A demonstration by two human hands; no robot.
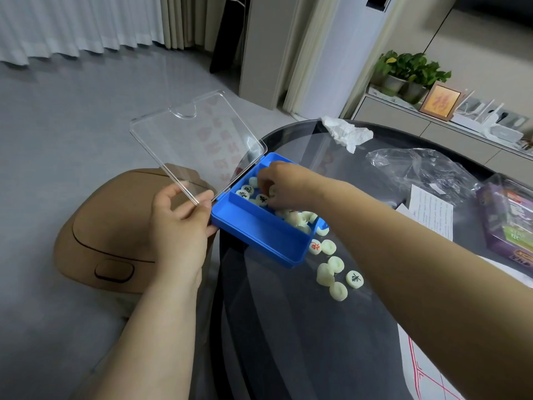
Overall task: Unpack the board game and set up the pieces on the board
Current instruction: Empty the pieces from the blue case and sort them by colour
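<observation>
Pinching the near edge of the clear lid (199,140) with the left hand (180,217), lid swung open and standing out past the worktop (288,327) rim, over the floor. Overhanging that same rim, the blue box (259,238). Reaching into its far compartment with the right hand (284,183), fingers curled down among the pieces (248,192); unclear whether pinching one. Scattered just beside the box's right end, on open dark glass, several loose pieces (336,265). Further right, well apart, a crumpled plastic bag (418,168) and a purple carton (510,220).

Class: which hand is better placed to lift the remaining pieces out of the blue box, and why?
The right hand: its fingers are down among the pieces inside the blue box, while the left hand is occupied holding the box's corner.
</observation>
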